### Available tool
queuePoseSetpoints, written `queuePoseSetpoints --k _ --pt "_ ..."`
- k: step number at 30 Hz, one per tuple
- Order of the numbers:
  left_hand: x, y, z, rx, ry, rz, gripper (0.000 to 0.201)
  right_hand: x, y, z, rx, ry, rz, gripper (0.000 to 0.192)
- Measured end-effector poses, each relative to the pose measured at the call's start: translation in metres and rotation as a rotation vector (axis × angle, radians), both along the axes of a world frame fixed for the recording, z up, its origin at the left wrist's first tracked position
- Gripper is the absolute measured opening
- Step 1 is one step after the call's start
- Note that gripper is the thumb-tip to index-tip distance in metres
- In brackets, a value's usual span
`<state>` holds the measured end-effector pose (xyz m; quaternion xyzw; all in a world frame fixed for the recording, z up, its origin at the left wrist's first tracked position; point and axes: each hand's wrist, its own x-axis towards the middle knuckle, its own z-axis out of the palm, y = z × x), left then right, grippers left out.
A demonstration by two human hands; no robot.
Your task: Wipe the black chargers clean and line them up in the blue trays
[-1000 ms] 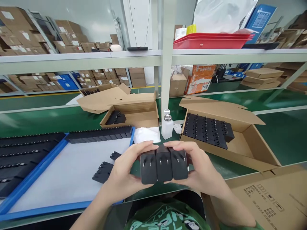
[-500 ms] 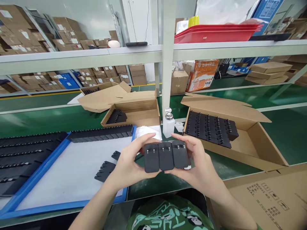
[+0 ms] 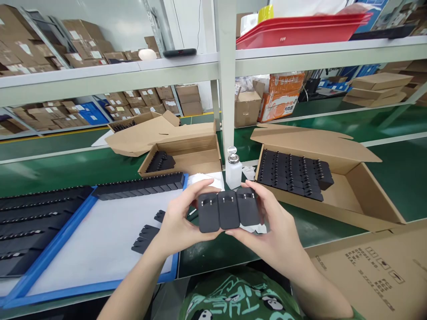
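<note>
- Left hand (image 3: pixel 178 224) clamps the left end of a row of three black plug adapters (image 3: pixel 228 210), thumb over the top edge, fingers curled underneath.
- Right hand (image 3: pixel 267 226) pinches the right end the same way, thumb on top, fingers wrapped tight below.
- The three adapters sit side by side, touching, raised above the green bench's (image 3: pixel 233 251) front edge, prong faces toward the camera.
- Open cardboard box (image 3: pixel 360 195) to the right holds packed rows of black adapters; too many to count.
- Smaller open box (image 3: pixel 196 158) behind holds a little cluster of them at its left end.
- Blue-rimmed white tray (image 3: pixel 50 255) on the left: one long row of adapters along its far edge, a few loose ones near the left hand.
- One white pump bottle (image 3: pixel 233 171) stands between the two boxes.
</note>
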<state>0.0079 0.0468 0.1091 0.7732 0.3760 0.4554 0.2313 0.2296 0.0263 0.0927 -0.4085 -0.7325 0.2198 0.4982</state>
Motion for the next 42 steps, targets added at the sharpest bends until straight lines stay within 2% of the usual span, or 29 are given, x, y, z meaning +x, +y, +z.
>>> queuePoseSetpoints --k 5,9,12,15,20,23,25,26,28,31,35,39,42 --pt "0.000 0.000 0.000 0.039 -0.009 -0.014 0.078 -0.003 -0.006 -0.002 0.001 -0.009 -0.053 0.087" --pt "-0.001 -0.001 0.001 0.064 -0.021 -0.036 0.081 -0.005 -0.011 0.000 -0.013 -0.040 -0.089 0.081" --pt "-0.001 -0.001 0.000 0.076 -0.041 -0.041 0.081 -0.006 -0.012 0.001 0.082 -0.091 -0.134 0.077" --pt "0.000 0.000 -0.001 0.100 -0.022 -0.018 0.081 -0.007 -0.010 0.000 0.140 -0.137 -0.163 0.078" --pt "0.002 0.001 -0.001 0.158 0.077 0.069 0.079 -0.008 -0.008 -0.004 0.128 -0.146 -0.154 0.087" --pt "0.007 -0.002 0.001 0.281 0.222 0.134 0.075 -0.010 -0.005 -0.006 0.060 -0.103 -0.155 0.109" --pt "0.013 -0.003 0.004 0.432 0.377 0.164 0.069 -0.011 0.000 -0.009 -0.028 -0.032 -0.134 0.128" --pt "0.017 -0.002 0.004 0.523 0.460 0.170 0.067 -0.011 0.004 -0.012 -0.083 0.018 -0.111 0.132" --pt "0.027 0.005 0.005 0.706 0.610 0.167 0.064 -0.006 0.015 -0.020 -0.201 0.150 -0.040 0.129" --pt "0.052 0.018 0.003 0.891 0.747 0.144 0.064 0.010 0.031 -0.034 -0.368 0.368 0.093 0.118" --pt "0.105 0.028 0.000 0.958 0.812 0.082 0.069 0.038 0.038 -0.051 -0.558 0.545 0.195 0.120" --pt "0.159 0.034 -0.007 0.913 0.839 0.056 0.059 0.083 0.044 -0.065 -0.580 0.502 0.115 0.096" --pt "0.168 0.033 -0.010 0.828 0.765 -0.009 0.065 0.146 0.050 -0.061 -0.556 0.382 -0.006 0.090"
